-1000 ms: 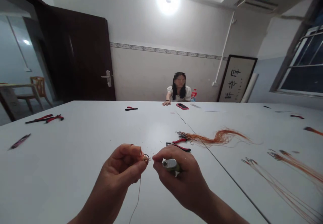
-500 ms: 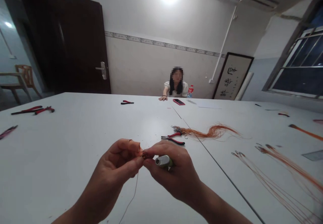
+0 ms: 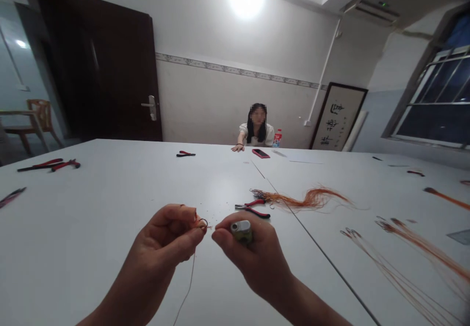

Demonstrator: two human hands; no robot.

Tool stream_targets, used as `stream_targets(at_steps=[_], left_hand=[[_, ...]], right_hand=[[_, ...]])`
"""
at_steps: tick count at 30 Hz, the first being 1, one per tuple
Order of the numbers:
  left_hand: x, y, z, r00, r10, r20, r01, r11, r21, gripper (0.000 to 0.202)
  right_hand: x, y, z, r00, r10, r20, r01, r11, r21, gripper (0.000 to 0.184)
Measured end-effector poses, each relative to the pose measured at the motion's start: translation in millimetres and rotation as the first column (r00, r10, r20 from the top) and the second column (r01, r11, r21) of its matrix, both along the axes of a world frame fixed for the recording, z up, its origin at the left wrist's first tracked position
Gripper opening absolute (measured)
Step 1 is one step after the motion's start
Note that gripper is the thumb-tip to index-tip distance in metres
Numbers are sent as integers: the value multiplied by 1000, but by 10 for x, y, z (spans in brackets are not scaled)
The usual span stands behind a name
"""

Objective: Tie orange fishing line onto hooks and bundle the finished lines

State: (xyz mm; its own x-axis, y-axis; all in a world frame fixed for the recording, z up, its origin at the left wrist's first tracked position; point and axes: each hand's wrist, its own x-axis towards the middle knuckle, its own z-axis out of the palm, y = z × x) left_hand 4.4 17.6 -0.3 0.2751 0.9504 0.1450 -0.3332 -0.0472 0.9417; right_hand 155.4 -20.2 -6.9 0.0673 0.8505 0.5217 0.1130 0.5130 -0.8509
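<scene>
My left hand (image 3: 161, 247) is closed, pinching a small dark fish hook (image 3: 204, 222) between thumb and forefinger. An orange wrap covers part of that forefinger. From under the pinch a thin line (image 3: 191, 277) hangs down to the table's near side. My right hand (image 3: 257, 255) is wrapped around a lighter (image 3: 241, 229), its metal top facing me. The right thumb and forefinger tips come together just right of the hook, with a small gap between the hands. Whether those tips pinch a bit of line is too small to tell.
Beyond my right hand lie red-handled pliers (image 3: 257, 209) and a bundle of hooks with orange line (image 3: 308, 198). More hooked lines (image 3: 422, 247) stretch along the right. Other pliers (image 3: 66, 165) rest far left. Across the white table (image 3: 121, 189) sits a person by a phone (image 3: 261, 153).
My hands have drawn apart: the right fingertips have come off the left pinch, and the hook's curve now shows. The view has tilted up slightly.
</scene>
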Motion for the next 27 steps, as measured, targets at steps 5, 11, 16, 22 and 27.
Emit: stream_targets(at_steps=[5,11,16,22,27], left_hand=[[-1,-18,13,997,-19,80,17,999,28,17],[18,-32,18,994,-43,104,39,999,38,15],[28,-41,8,991,-68,113,65,997,27,16],[35,-79,6,992,-79,97,78,997,12,16],[41,-94,-9,991,-79,104,80,997,-1,16]], right_hand=[[-17,44,-77,981,86,-176,-127,964,-235,19],[-19,9,-103,953,195,-232,-258,924,-282,27],[-36,-4,-116,940,60,-337,-206,885,-418,44],[-65,-20,-122,939,-13,-344,-154,878,-453,60],[-99,-16,-124,942,-56,-331,-122,861,-493,62]])
